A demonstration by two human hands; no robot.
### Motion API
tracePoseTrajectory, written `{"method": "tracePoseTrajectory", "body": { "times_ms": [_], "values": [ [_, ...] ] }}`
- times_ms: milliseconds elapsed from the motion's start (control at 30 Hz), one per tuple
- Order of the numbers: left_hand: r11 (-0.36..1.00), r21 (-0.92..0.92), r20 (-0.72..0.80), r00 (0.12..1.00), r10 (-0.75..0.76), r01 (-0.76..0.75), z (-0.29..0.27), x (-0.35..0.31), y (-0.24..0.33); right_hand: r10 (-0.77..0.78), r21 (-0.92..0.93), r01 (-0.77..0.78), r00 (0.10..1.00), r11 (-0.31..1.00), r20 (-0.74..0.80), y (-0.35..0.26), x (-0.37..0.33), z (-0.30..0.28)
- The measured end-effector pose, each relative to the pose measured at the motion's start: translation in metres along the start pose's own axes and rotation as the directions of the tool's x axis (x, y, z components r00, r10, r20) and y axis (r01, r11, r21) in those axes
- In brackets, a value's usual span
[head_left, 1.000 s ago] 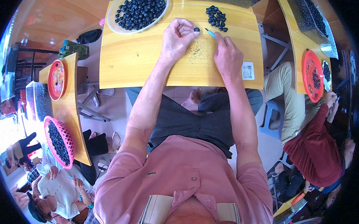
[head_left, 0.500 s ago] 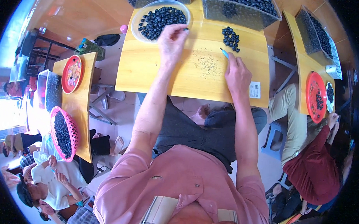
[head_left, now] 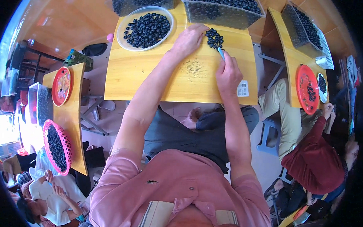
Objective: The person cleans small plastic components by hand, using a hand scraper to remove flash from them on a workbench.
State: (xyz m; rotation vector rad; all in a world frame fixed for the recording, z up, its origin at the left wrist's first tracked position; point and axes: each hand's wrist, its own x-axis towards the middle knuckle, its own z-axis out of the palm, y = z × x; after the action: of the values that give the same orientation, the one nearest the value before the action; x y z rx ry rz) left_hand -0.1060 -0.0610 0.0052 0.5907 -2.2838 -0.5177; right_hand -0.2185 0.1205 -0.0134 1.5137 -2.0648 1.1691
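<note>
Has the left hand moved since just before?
Yes: judged against the round tub, the left hand moved right, away from it, toward the loose berries.

From the left fisheye camera on the person's head, the view looks steeply down over the chest [head_left: 179, 181] to the left hand [head_left: 189, 41] and right hand [head_left: 229, 75], quite near, and reaches widely to side tables [head_left: 76, 114] at both edges.
</note>
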Motion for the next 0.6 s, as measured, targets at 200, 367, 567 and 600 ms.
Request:
{"method": "tracePoseTrajectory", "body": {
  "times_ms": [200,367,567,600],
  "values": [
    [0.994,0.098,0.091,0.994,-0.058,0.049,0.022,0.004,-0.005,0.019,0.021,-0.019,1.0,1.0,-0.013,0.0,-0.002,-0.001],
    [0.988,0.152,0.164,0.985,-0.05,0.025,0.013,-0.01,-0.001,0.022,0.006,-0.022,1.0,1.0,0.008,0.003,-0.003,-0.002],
    [0.984,0.069,0.113,0.979,-0.172,0.165,-0.005,-0.025,0.008,0.022,0.01,-0.022,0.999,1.0,0.025,0.002,-0.002,-0.003],
    [0.96,-0.049,0.018,0.962,-0.274,0.274,-0.007,-0.028,0.011,0.025,0.01,-0.025,0.999,1.0,0.027,0.001,-0.003,-0.003]
  ]
}}
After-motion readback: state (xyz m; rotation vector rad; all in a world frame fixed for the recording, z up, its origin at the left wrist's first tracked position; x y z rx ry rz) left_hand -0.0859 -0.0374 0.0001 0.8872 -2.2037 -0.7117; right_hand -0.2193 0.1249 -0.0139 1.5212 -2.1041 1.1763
